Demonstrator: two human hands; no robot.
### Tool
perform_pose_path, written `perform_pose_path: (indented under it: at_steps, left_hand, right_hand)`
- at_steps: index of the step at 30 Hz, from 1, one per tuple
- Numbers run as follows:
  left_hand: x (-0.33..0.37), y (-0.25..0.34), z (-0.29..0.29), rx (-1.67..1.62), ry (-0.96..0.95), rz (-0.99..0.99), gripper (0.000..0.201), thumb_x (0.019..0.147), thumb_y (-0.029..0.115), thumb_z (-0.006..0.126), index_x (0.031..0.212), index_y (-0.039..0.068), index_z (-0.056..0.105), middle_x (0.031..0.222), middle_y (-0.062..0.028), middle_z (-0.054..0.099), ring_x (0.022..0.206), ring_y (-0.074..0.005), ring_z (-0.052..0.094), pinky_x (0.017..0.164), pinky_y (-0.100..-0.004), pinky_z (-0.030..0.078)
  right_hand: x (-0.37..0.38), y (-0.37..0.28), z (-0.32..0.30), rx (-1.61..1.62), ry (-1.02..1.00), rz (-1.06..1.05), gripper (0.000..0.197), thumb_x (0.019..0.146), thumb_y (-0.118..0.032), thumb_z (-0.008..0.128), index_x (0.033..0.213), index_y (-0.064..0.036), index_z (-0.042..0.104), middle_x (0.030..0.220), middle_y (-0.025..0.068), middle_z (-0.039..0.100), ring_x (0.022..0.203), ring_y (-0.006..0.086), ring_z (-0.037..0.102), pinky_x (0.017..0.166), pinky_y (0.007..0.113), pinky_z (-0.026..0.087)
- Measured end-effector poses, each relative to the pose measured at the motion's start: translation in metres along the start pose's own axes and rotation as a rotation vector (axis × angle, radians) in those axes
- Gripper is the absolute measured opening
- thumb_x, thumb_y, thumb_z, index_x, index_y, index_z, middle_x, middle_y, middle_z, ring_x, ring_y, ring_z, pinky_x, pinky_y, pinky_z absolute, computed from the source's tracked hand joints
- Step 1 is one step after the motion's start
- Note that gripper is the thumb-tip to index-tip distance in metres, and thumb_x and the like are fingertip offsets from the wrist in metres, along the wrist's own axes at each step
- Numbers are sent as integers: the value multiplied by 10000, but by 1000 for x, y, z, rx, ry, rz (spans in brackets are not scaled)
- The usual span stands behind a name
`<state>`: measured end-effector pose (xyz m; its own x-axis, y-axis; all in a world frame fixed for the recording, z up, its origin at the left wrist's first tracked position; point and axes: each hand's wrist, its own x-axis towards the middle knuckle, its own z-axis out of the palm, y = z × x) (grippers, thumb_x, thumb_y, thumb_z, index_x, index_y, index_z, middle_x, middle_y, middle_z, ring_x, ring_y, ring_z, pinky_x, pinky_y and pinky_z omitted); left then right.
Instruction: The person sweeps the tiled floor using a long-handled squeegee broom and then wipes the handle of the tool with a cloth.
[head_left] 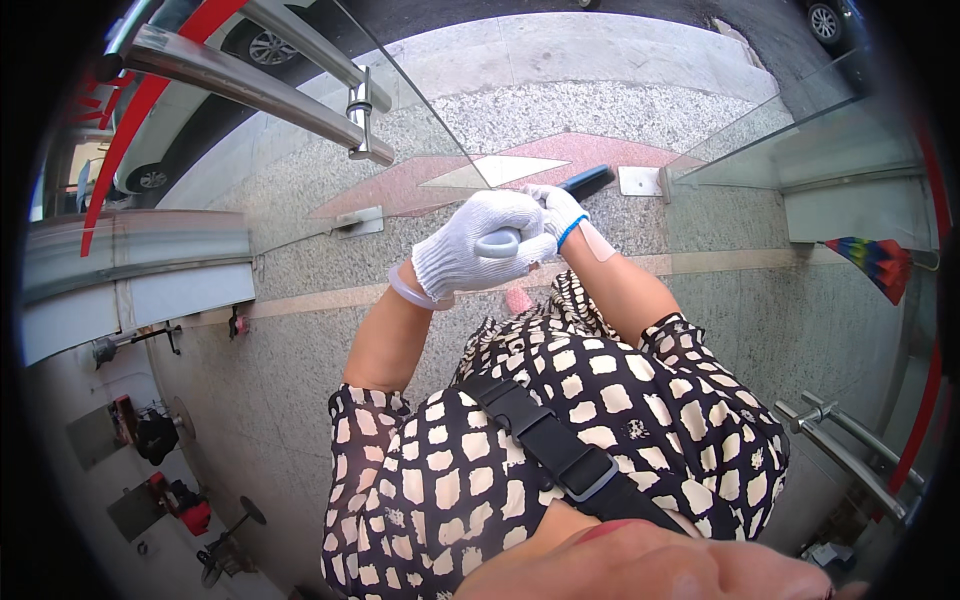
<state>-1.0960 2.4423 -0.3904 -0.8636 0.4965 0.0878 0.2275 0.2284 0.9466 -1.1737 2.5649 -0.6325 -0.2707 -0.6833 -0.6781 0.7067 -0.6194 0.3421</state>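
My left hand (478, 242), in a white knitted glove, is wrapped round the upper end of a pale grey handle (497, 244) that ends in a rounded grip. Just right of it, my right hand (561, 213), in a white glove with a blue cuff, has its fingers curled in front of the left hand. A blue and black head (588, 182), looking like that of a broom, shows beyond the right hand, near the floor. The shaft between is mostly covered by my hands, so I cannot see it join the handle.
Glass doors with steel bar handles (250, 90) stand at left and right. Metal floor plates (640, 181) sit by the threshold. A folded multicoloured umbrella (880, 265) hangs at the right. Exercise-type equipment (155, 430) stands at the left, and cars (270, 48) are parked outside.
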Motion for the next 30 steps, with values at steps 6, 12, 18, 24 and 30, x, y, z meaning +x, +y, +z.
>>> perform_pose_path:
  at_steps: [6, 12, 18, 24, 30]
  left_hand:
    - [100, -91, -3, 538, -112, 89, 220, 731, 133, 712, 636, 69, 524, 683, -111, 546, 670, -303, 561, 634, -399, 450]
    - [140, -200, -5, 221, 99, -273, 177, 733, 151, 718, 751, 62, 566, 813, -111, 580, 680, -292, 566, 633, -372, 466]
    - [172, -137, 15, 358, 120, -145, 238, 744, 192, 738, 752, 54, 544, 869, -85, 588, 704, -303, 583, 659, -379, 485]
    - [180, -46, 5, 229, 231, -105, 229, 756, 194, 748, 753, 74, 554, 818, -89, 617, 733, -283, 625, 639, -368, 511]
    - [177, -75, -4, 207, 393, -128, 205, 720, 47, 765, 768, 55, 566, 845, -107, 624, 774, -269, 630, 692, -348, 519]
  right_hand:
    - [72, -122, 69, -211, -132, -126, 177, 811, -44, 502, 644, -88, 465, 534, 37, 495, 421, 154, 473, 430, 258, 435]
    - [80, -143, 116, -342, 15, -107, 192, 922, -108, 507, 737, -80, 461, 533, 4, 462, 428, 126, 479, 388, 242, 430]
    - [20, -161, 111, -292, -170, 78, 127, 916, -158, 605, 914, -42, 552, 619, -30, 531, 503, 71, 532, 465, 254, 504]
    - [-1, -166, 116, -274, -76, 152, 187, 922, -189, 574, 846, -18, 576, 584, 0, 555, 581, 157, 582, 557, 309, 489]
    - [66, -182, 131, -293, 95, 100, 261, 916, -148, 528, 667, -88, 476, 490, 2, 479, 438, 160, 487, 458, 297, 448]
